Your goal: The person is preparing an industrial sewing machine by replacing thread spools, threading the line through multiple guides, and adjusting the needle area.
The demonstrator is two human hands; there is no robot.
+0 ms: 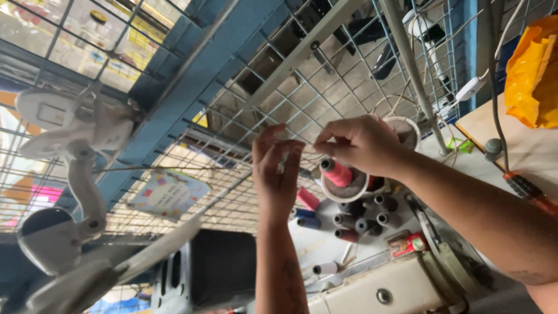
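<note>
Pinched fingertips of the right hand (357,142) and left hand (276,168) appear to hold a thin thread (308,145) stretched between them, just above the pink spool (337,172), nearer the right hand.

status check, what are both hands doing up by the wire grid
Left hand and right hand raised, fingertips pinched close together. Pink thread spool just below. Wire grid behind; thread itself too fine to see.

Two hands are seen: the left hand (276,174) and the right hand (359,143). One pink thread spool (337,172) and one orange bag (532,72) are counted.
</note>
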